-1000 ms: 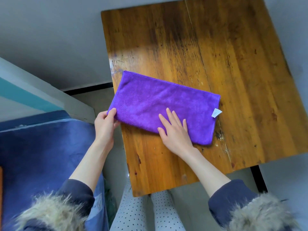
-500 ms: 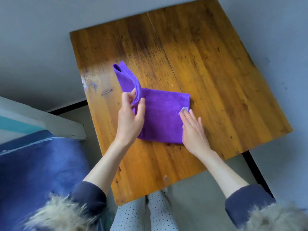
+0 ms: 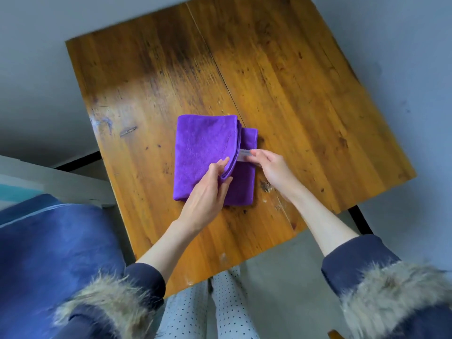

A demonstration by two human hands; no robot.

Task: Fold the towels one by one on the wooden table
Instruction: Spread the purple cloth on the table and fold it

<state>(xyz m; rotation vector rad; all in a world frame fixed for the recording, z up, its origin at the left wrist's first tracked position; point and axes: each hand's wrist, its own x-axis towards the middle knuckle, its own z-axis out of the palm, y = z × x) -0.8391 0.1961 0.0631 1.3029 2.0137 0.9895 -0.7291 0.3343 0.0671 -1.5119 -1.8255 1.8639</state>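
Towel point(image 3: 203, 152), purple and plush, lies near the middle of the wooden counter point(image 3: 305, 81), a little toward seven o'clock from its centre. It is doubled over itself, the upper layer not quite matching the lower: a strip of the under layer shows along the three o'clock side.

Left hand point(image 3: 208, 194) comes in from six o'clock and pinches the free edge of the top flap, its fingers point(image 3: 226, 184) curled under the cloth and the thumb on top, so the edge is lifted slightly off the layer below. Right hand point(image 3: 271, 167) reaches from four o'clock; its fingers appear to pinch the small white label point(image 3: 244, 157) at the towel's three o'clock edge, though how firmly they close on it I cannot tell.

Cloth of this kind looks light, soft and limp: it will sag wherever it is unsupported and hold no crease on its own. It seems grippy rather than slippery, so layers should stay where they are laid. Best hold is at corners or along the hemmed edge, both layers pinched together, with a flat palm to smooth afterwards. Pulling on the label alone would likely drag one layer askew.

Blue bedding point(image 3: 49, 253) sits at eight o'clock, off the counter.
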